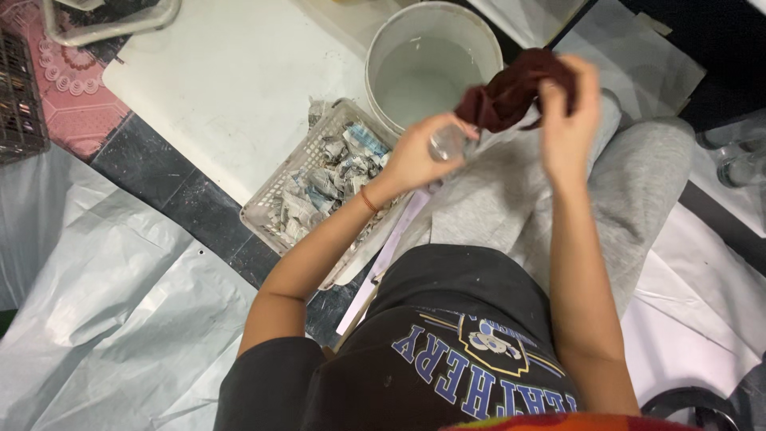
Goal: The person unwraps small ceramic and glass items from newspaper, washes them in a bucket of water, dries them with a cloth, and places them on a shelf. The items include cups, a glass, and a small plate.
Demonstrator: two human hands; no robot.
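Two hands work just right of the frame's centre, and much around them is only partly seen. The small clear glass point(448, 144) is hard to make out: its transparent body blends with the grey trousers point(558, 199) behind it, and the palm hides its lower part. The dark red cloth point(511, 94) covers the glass's upper edge, so whether it reaches inside cannot be told. At the right edge more glassware point(738, 160) is cut off and blurred.

The left hand point(415, 156) has its fingers curled shut around the glass, gripping it from the side, wrist bent, forearm rising diagonally from the lower left. A thin orange band point(367, 199) circles that wrist. The right hand point(570, 108) pinches the bunched cloth with closed fingertips near the top of the frame, its forearm running almost straight up from the lower right.

Just behind the hands stands a white bucket point(383, 48) of cloudy water. To their left, a white plastic basket point(263, 211) holds torn, crumpled newspaper scraps point(331, 172).
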